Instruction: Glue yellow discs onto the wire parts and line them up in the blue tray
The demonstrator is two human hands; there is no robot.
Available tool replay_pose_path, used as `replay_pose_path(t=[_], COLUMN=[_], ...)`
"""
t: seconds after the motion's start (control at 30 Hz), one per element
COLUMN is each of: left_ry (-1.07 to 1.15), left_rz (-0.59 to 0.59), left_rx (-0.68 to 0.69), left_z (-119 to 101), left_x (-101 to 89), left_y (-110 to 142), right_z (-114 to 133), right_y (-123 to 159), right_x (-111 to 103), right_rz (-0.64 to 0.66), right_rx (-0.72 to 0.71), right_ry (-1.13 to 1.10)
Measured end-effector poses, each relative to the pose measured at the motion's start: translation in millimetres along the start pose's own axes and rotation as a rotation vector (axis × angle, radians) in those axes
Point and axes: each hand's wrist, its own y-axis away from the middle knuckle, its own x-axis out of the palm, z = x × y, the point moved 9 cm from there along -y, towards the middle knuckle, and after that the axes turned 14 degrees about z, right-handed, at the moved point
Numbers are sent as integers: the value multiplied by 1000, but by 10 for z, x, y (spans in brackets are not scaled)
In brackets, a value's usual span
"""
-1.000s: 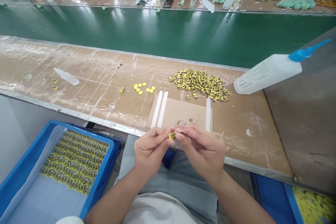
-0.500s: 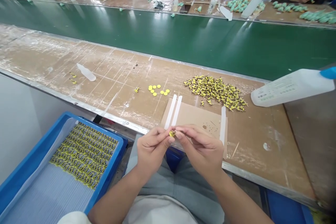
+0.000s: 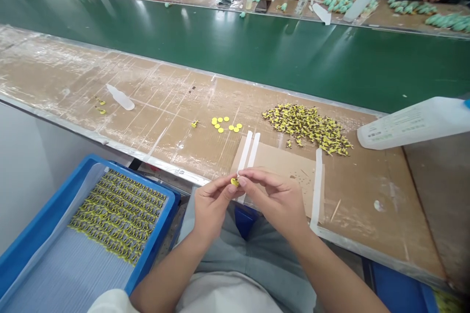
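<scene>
My left hand [image 3: 213,208] and my right hand [image 3: 271,200] are close together above the bench's near edge. Their fingertips pinch a small yellow piece [image 3: 235,182], partly hidden by my fingers. Just beyond my hands lies a brown cardboard sheet [image 3: 279,166] with white strips [image 3: 245,152] on it. Farther out are a heap of small yellow-and-dark pieces [image 3: 304,129] and several flat yellow discs [image 3: 223,124] on the bench.
A blue tray [image 3: 161,215] with rows of yellow pieces sits at lower left. A large white glue bottle [image 3: 411,124] lies at right, beyond it a green conveyor belt [image 3: 235,49]. Co-workers sit at a bench opposite.
The view has swung so the bench items sit further right. My hands have shifted only slightly and still hold the yellow piece between their fingertips.
</scene>
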Motion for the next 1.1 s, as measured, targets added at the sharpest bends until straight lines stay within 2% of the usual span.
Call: replay_pose_path(t=[0.2,0.43,0.67,0.8,0.97,1.1], left_ry=[-22,-45,-43,-75,-287,-386], left_rz=[9,-22,-47,-56,-134,-144], left_rx=[10,11,49,125,304,369], left_z=[-14,-34,-96,-231,-515,-651], left_x=[-32,-107,-207,-306,-536,-643], left_y=[-37,-52,-66,-118,-166,-206], right_z=[-168,-260,-352,-421,-520,-536], right_y=[-19,-60,-225,-331,-487,-642], right_x=[2,42,202,313,484,615], right_rz=[-9,-9,15,16,29,44], right_rx=[138,186,255,328,389,391], right_ry=[-88,-139,-435,-505,-522,-549])
